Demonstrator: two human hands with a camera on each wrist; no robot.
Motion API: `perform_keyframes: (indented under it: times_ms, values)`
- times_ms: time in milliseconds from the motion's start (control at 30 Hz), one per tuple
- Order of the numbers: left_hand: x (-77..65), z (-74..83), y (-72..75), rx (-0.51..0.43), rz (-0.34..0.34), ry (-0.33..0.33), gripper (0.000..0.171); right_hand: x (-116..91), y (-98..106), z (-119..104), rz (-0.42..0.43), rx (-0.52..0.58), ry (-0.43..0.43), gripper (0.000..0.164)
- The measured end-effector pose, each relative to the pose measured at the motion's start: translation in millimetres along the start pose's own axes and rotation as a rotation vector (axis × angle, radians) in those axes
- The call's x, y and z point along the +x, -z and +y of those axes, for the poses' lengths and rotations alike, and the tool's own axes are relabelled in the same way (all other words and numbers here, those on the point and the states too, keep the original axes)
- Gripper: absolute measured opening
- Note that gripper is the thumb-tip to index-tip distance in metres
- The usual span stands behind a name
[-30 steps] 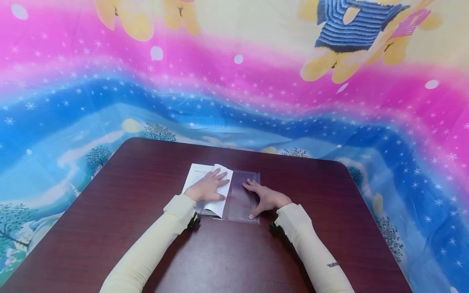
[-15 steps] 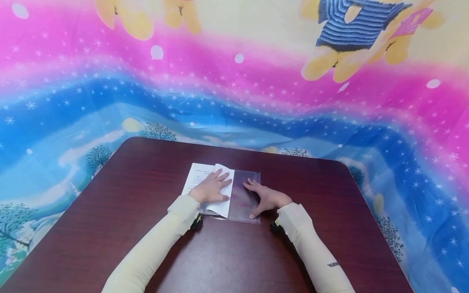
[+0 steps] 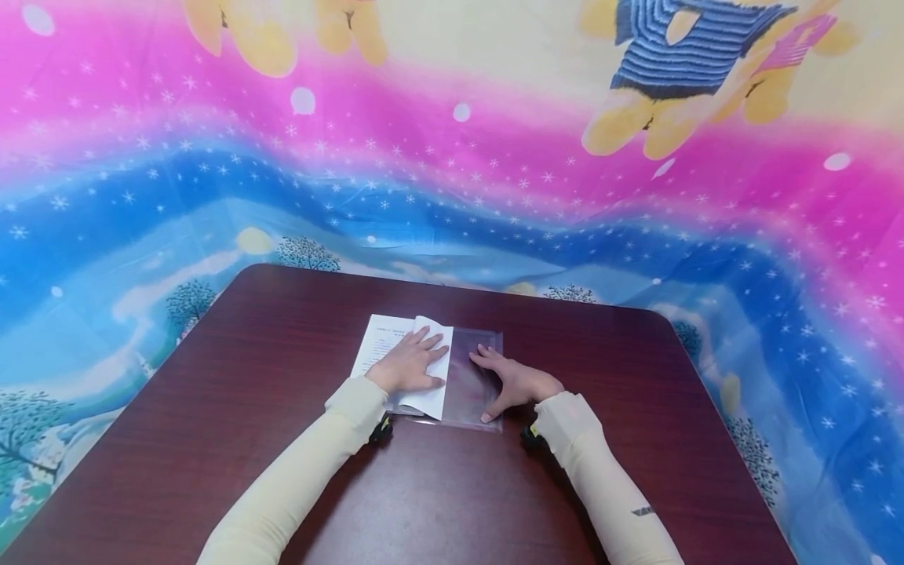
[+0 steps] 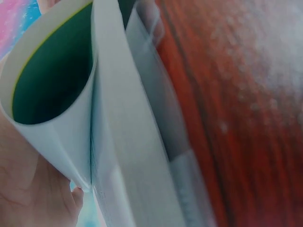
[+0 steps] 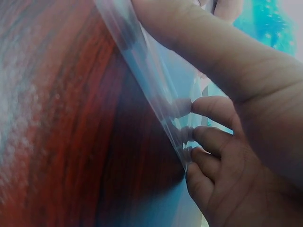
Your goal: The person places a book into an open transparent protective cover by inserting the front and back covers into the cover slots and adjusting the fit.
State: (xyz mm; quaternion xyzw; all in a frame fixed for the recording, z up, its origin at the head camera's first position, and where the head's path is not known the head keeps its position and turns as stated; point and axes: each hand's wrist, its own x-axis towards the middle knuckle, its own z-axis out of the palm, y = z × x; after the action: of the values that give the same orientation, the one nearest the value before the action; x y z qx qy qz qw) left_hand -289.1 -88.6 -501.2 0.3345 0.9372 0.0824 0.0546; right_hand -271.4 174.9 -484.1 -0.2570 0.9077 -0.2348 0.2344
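Note:
A thick book with white printed pages (image 3: 381,336) lies on the table, seen edge-on as a page block (image 4: 128,123) in the left wrist view. One leaf or cover (image 3: 436,404) is curled back over it, white outside and green within the curl (image 4: 52,80). My left hand (image 3: 407,363) rests on this curled part, fingers spread. Beneath the book, a clear plastic cover (image 3: 462,392) extends to the right. My right hand (image 3: 519,382) touches that plastic (image 5: 158,90) near its right edge, thumb and fingertips apart. What lies under my left palm is hidden.
The dark red-brown wooden table (image 3: 438,486) has rounded far corners. Behind it hangs a colourful cloth backdrop (image 3: 452,173) printed with snowflakes and trees. A small black device (image 3: 381,430) sits at my left wrist, another (image 3: 533,436) at my right.
My left hand has slid slightly right, bringing the curled part's edge a little farther over the plastic. The right hand stays almost where it was.

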Motion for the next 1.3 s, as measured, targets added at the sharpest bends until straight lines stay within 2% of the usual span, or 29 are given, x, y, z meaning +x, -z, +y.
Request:
perform_keyframes:
  times_ms: [400,900,1100,1300]
  values:
    - [-2.3,0.5,4.7,-0.029,-0.009,-0.018,0.071,1,-2,3,0.002,-0.002,-0.01,0.117]
    - [3.3,-3.4,10.2,0.039,-0.03,-0.022,0.07,1,-1,2,0.002,-0.017,-0.017,0.116]
    - [2.8,-4.9,12.0,0.009,-0.042,-0.015,0.071,0,-1,2,0.001,0.001,-0.011,0.116]
    - [1.0,-5.0,15.3,-0.027,-0.038,-0.039,0.071,0,-1,1,0.005,0.011,-0.004,0.117]
